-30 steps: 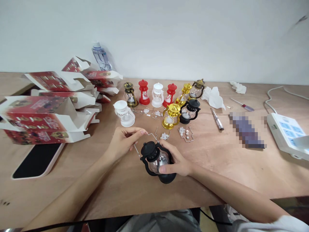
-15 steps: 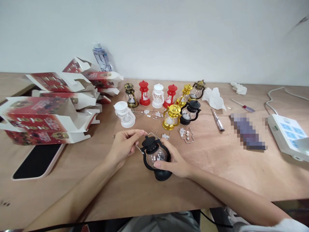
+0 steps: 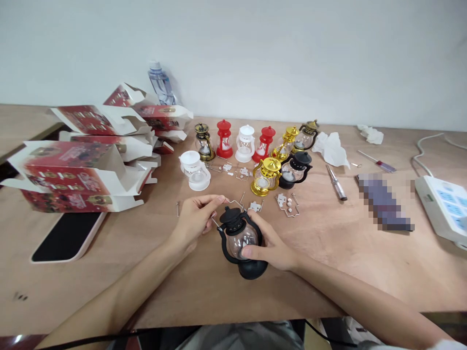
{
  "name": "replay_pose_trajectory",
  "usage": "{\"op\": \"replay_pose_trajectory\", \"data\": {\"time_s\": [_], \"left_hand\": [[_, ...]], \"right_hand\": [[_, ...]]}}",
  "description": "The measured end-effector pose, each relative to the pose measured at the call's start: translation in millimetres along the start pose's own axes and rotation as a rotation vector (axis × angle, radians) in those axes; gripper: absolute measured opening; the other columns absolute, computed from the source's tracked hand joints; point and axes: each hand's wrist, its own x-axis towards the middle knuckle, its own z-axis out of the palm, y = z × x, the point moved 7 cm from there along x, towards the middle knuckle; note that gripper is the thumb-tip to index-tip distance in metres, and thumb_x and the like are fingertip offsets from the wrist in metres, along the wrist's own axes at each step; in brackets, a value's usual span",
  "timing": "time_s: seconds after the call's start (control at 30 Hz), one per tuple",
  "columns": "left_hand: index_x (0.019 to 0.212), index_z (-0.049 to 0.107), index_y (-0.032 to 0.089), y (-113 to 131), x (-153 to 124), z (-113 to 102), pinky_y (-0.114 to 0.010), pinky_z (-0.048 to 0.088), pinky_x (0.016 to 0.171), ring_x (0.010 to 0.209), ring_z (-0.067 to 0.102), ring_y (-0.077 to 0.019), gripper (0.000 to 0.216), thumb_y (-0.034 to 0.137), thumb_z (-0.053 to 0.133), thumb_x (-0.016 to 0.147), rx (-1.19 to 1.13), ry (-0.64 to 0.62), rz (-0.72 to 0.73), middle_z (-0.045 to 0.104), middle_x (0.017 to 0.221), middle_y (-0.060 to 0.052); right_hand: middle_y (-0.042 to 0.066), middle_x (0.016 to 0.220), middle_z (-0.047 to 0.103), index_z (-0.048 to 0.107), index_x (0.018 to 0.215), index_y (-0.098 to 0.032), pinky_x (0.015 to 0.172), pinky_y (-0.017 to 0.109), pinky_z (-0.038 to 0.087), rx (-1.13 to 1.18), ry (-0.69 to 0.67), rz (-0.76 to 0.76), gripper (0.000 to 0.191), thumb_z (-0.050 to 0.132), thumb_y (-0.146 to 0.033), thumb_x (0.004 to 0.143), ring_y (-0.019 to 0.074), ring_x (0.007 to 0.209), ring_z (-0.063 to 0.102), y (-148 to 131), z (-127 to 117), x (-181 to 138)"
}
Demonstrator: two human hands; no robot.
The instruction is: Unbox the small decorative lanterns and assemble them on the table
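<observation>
My right hand (image 3: 270, 245) is wrapped round a small black toy lantern (image 3: 241, 240) with a clear globe, holding it tilted just above the wooden table (image 3: 328, 262). My left hand (image 3: 199, 217) pinches a thin bent wire handle (image 3: 228, 203) beside the lantern's black cap. Past my hands stand several more little lanterns: a white one (image 3: 195, 171), a bronze one (image 3: 204, 142), two red ones (image 3: 224, 139), a gold one (image 3: 265, 176) and a black one (image 3: 296, 169). Small white parts and wires (image 3: 288, 203) lie among them.
Opened red-and-white boxes (image 3: 76, 170) are stacked at the left, with a water bottle (image 3: 160, 82) behind them and a dark tablet (image 3: 67, 236) in front. To the right lie crumpled tissue (image 3: 330, 147), two screwdrivers (image 3: 336, 182), a blurred object (image 3: 385, 201) and a white power strip (image 3: 443, 206).
The lantern has come slightly more upright in my right hand, and my left hand has stayed on the wire by its cap. The view has shifted a little to the left.
</observation>
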Motion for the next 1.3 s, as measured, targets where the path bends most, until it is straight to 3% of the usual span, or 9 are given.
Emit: {"op": "replay_pose_trajectory", "data": {"time_s": [0.37,0.53,0.6,0.67,0.73,0.8,0.9,1.07,1.3], "left_hand": [[0.081,0.069,0.012,1,8,0,-0.018,0.015,0.036,0.032,0.025,-0.0027,0.046,0.054,0.068,0.062,0.064,-0.013,0.091,0.035,0.041,0.01],[0.088,0.07,0.017,28,-3,-9,-0.022,0.033,0.045,0.042,0.044,-0.0099,0.043,0.053,0.049,0.081,0.478,-0.044,0.345,0.049,0.048,0.004],[0.099,0.068,0.02,47,-19,-32,-0.027,0.043,0.062,0.06,0.057,-0.0152,0.04,0.046,0.038,0.089,0.721,0.164,0.562,0.062,0.064,-0.001],[0.106,0.064,0.02,60,-42,-62,-0.034,0.042,0.082,0.085,0.062,-0.0215,0.038,0.04,0.035,0.09,0.956,0.45,0.778,0.069,0.086,-0.006],[0.103,0.063,0.015,59,-61,-96,-0.041,0.039,0.089,0.097,0.06,-0.028,0.039,0.04,0.036,0.089,1.119,0.714,0.851,0.067,0.1,-0.014],[0.105,0.061,0.011,50,-76,-136,-0.046,0.038,0.09,0.106,0.055,-0.0341,0.044,0.044,0.038,0.087,1.208,0.983,0.737,0.063,0.109,-0.02],[0.108,0.057,0.007,32,-90,-180,-0.054,0.033,0.091,0.115,0.046,-0.0427,0.055,0.051,0.039,0.083,1.28,1.173,0.518,0.057,0.116,-0.026],[0.099,0.057,0.016,13,-87,-198,-0.053,0.024,0.096,0.103,0.056,-0.035,0.041,0.047,0.037,0.083,1.378,1.03,0.392,0.069,0.092,-0.017],[0.1,0.054,0.019,5,-83,-207,-0.046,0.028,0.092,0.103,0.056,-0.0335,0.038,0.048,0.038,0.082,1.462,0.985,0.437,0.069,0.1,-0.017]], "right_hand": [[0.001,0.101,0.06,0.057,0.11,-0.022,0.086,0.03,0.041,0.313,-0.055,0.081,0.057,0.076,-0.049,0.064,0.0173,0.091,0.054,-7,5,3],[0.002,0.103,0.062,0.057,0.113,-0.021,0.089,0.033,0.042,0.312,-0.053,0.114,0.061,0.079,-0.045,0.061,0.0194,0.095,0.056,-1,6,2],[0.002,0.106,0.063,0.059,0.111,-0.023,0.092,0.035,0.042,0.294,-0.035,0.134,0.061,0.08,-0.047,0.059,0.0215,0.099,0.057,3,4,0],[0.002,0.112,0.062,0.06,0.112,-0.025,0.098,0.037,0.04,0.283,0.015,0.165,0.063,0.081,-0.048,0.057,0.0244,0.109,0.054,9,0,-3],[0.002,0.124,0.058,0.058,0.117,-0.028,0.105,0.04,0.033,0.287,0.084,0.211,0.072,0.082,-0.049,0.053,0.0271,0.122,0.047,17,-6,-7],[0.003,0.136,0.05,0.055,0.123,-0.028,0.11,0.043,0.026,0.28,0.141,0.262,0.083,0.085,-0.049,0.048,0.0294,0.132,0.037,26,-11,-10],[0.005,0.143,0.043,0.053,0.126,-0.027,0.113,0.046,0.02,0.246,0.153,0.284,0.09,0.085,-0.05,0.045,0.0316,0.137,0.029,33,-13,-11],[0.005,0.134,0.052,0.054,0.125,-0.028,0.109,0.047,0.028,0.238,0.108,0.218,0.082,0.082,-0.053,0.052,0.0313,0.13,0.039,28,-10,-7],[0.005,0.127,0.058,0.055,0.124,-0.027,0.105,0.047,0.034,0.251,0.084,0.192,0.078,0.081,-0.051,0.054,0.0311,0.124,0.046,24,-7,-7]]}}
